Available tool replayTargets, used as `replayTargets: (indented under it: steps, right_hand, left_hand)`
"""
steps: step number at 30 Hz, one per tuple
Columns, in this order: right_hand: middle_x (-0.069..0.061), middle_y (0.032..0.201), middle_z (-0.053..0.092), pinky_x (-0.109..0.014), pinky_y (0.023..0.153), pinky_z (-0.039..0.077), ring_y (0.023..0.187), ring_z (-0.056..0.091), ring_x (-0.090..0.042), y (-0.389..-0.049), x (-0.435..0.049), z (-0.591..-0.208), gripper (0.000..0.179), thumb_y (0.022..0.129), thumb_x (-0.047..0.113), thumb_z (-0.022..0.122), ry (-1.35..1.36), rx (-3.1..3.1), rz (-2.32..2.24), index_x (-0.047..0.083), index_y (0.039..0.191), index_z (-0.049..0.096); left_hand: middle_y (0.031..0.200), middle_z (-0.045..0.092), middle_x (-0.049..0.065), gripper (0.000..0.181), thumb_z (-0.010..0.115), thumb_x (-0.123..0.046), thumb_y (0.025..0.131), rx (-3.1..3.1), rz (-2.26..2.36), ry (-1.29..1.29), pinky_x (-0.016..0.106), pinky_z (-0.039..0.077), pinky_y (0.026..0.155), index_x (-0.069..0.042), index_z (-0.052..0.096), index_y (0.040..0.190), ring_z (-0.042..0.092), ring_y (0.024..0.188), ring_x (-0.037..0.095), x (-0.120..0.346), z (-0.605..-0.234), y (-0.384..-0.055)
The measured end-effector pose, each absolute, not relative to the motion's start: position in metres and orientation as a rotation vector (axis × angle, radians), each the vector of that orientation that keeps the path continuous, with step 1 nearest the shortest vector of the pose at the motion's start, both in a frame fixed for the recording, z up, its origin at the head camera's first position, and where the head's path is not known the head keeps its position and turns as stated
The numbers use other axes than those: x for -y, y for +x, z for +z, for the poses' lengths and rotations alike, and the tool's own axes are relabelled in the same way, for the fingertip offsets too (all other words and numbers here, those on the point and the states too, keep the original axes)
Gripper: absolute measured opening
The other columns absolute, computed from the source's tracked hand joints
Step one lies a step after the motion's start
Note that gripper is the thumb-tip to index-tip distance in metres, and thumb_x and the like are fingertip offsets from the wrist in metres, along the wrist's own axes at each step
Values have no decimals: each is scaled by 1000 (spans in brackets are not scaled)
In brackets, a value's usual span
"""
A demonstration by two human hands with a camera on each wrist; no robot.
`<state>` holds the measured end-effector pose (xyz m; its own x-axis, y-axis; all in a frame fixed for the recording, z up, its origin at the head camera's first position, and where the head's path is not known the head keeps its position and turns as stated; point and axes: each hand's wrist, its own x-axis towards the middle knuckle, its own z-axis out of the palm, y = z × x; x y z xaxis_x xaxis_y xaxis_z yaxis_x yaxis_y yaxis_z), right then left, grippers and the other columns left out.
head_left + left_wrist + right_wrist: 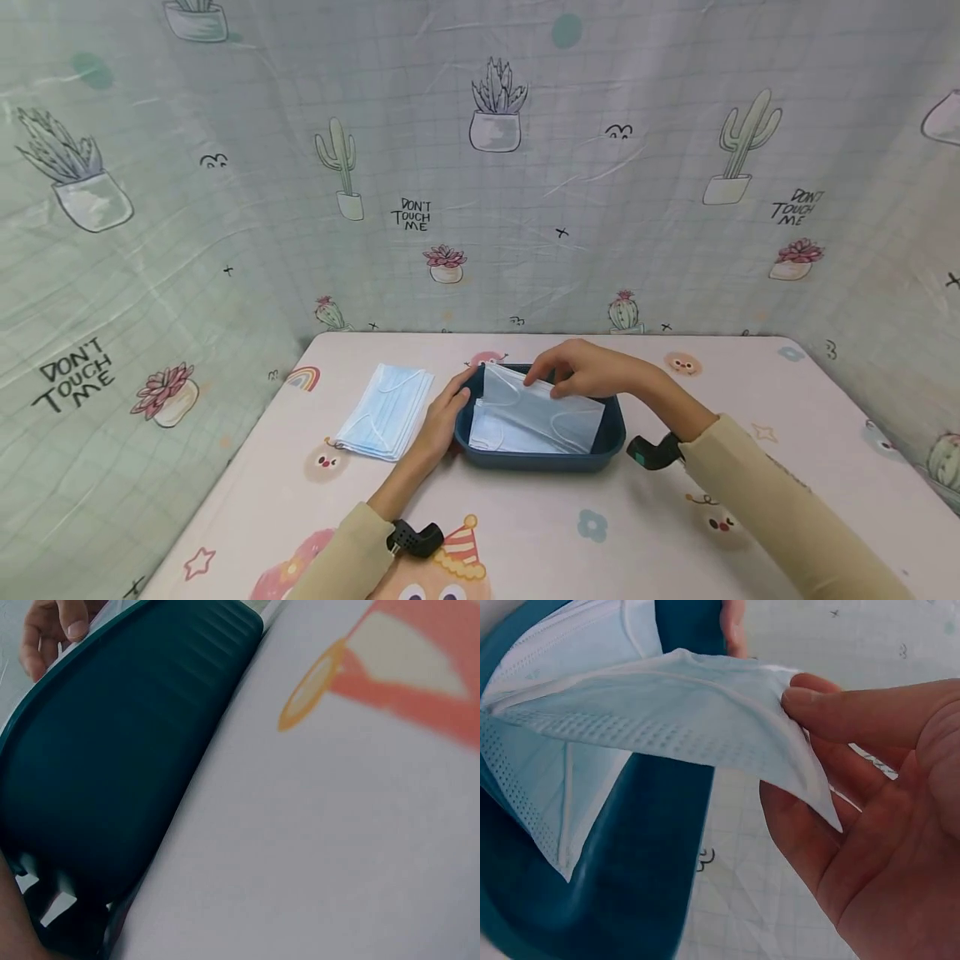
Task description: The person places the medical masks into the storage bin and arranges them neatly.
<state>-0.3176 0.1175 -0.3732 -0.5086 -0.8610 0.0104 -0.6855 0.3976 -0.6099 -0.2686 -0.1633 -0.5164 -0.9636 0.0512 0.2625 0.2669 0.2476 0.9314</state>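
Note:
My right hand (588,368) is over the dark blue plastic basket (540,461), pinching the edge of a light blue face mask (682,712) between thumb and fingers. That mask is lifted at the pinched end, while its other end lies over more masks (498,433) in the basket. My left hand (442,414) holds the basket's left side, fingers along the rim; in the left wrist view only a part of it shows at the lower left corner. Left of this hand, a flat stack of face masks (386,412) with white ear loops lies on the table.
The table (637,533) has a pale pink cover with printed cartoon figures. Behind it and at both sides hangs a curtain (480,192) printed with potted plants. A black wrist camera (415,539) sits on the left wrist, another camera (654,452) on the right.

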Motion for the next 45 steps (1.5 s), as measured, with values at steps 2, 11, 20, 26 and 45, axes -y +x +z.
replayTargets:
  steps: [2,11,20,26,45]
  right_hand:
    - [-8,126,73,-25,82,57,91,66,-13,-319,-114,-372,35,92,-1,69,-1361,-2314,-792,11,124,74]
    - [-11,125,73,-27,79,57,101,67,-15,-324,-96,-369,35,90,-3,68,-1390,-2070,-745,6,123,74]
    - [-10,121,72,-23,68,50,90,62,-16,-337,-83,-378,37,88,-6,67,-1285,-1999,-706,4,123,73]
    - [-8,120,73,-24,78,52,94,62,-14,-350,-74,-382,35,89,-9,67,-1228,-2066,-631,4,121,73]
    - [-8,107,68,-26,86,53,92,57,-16,-371,-58,-399,35,85,-13,67,-1105,-2241,-399,8,111,76]
  left_hand:
    - [166,39,4,48,39,-28,111,2337,-1812,-299,57,17,130,-22,43,158,27,158,31,163,-517,-269]
    - [163,45,4,46,40,-24,111,2294,-1816,-303,55,20,129,-19,47,156,33,156,30,163,-515,-268]
    - [165,42,1,47,39,-27,111,2318,-1835,-292,56,20,129,-23,45,157,30,158,28,163,-512,-267]
    - [165,41,1,49,39,-25,111,2324,-1824,-295,57,18,130,-20,43,159,29,158,29,163,-511,-267]
    - [163,45,3,47,44,-24,109,2276,-1845,-307,56,19,129,-19,48,155,32,157,29,162,-510,-266]
